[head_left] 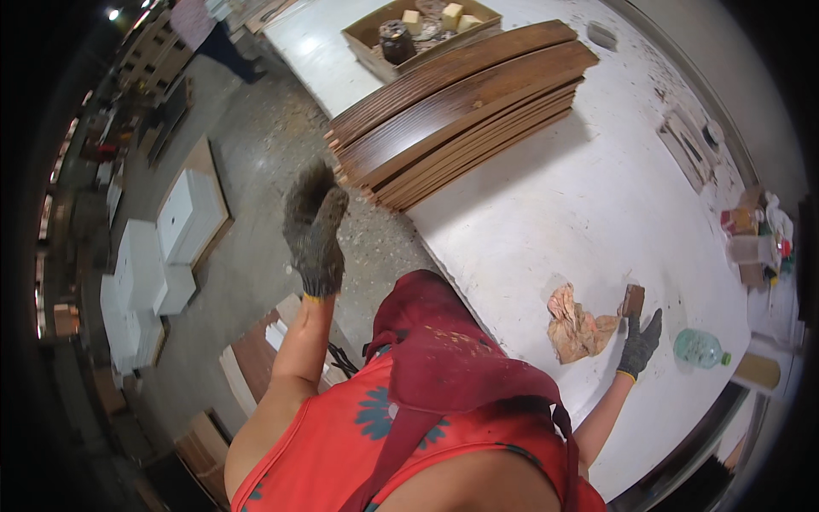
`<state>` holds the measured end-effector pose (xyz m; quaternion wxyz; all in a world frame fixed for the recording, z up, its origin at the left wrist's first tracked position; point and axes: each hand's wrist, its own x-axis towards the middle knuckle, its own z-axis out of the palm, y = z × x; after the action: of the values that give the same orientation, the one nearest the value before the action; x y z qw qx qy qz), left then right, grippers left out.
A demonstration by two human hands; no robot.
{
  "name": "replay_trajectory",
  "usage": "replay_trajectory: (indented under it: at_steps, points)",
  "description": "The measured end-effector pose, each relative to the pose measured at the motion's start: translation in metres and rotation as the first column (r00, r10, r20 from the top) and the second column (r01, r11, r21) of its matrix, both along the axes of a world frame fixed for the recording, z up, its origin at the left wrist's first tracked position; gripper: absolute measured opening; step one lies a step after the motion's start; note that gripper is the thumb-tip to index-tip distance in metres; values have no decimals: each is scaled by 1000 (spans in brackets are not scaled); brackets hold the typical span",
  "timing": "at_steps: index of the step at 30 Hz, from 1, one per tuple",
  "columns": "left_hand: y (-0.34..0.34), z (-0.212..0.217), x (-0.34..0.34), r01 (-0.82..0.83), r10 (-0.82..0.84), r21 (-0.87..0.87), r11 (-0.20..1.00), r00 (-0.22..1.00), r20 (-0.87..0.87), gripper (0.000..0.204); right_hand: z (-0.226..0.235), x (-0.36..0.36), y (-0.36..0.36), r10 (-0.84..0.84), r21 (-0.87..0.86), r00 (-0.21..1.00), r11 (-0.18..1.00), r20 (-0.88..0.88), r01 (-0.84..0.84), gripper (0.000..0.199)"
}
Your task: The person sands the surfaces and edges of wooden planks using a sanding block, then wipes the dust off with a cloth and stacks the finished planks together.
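Note:
My left hand (317, 237), in a dark grey knitted glove, is raised over the floor beside the near-left end of a stack of dark brown wooden slats (469, 111). Its fingertips are blurred, but thumb and fingers stand apart with nothing visible between them. On the white table (520, 230), my gloved right hand (640, 346) is open. One of its digits reaches the lower end of a small brown block (632, 300), and the gap between the digits holds nothing. A crumpled, stained cloth (576, 324) lies just left of that hand.
Right of my right hand a clear green plastic bottle (699, 348) lies on its side. Behind the slats stands a shallow box (363, 47) with a dark jar and yellowish blocks. White panels (141, 264) stand on the left floor; a person (209, 34) is at the far left.

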<state>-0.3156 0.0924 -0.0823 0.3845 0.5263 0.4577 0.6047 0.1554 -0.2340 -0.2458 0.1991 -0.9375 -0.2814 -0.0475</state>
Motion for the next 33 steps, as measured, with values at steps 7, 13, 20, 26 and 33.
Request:
replay_trajectory:
  at_steps: [7,13,20,26,33]
  points:
    - [34,-10,-5,4,18,-244,970,996,91,60,7,2,45,-33,-138,976,990,-213,4,63]
    - [44,-5,-21,-5,-23,-358,934,997,-75,55,0,8,56,88,17,954,996,-286,-86,45]
    - [47,-19,-32,223,-211,-264,939,975,73,46,91,-43,194,698,793,483,609,-529,-12,62]
    - [51,-18,-26,272,-201,-401,875,957,210,57,160,-25,400,757,900,568,430,-322,-62,40]
    - [50,-19,-36,360,-236,-411,838,917,321,58,149,13,465,771,762,591,526,-239,-378,33]
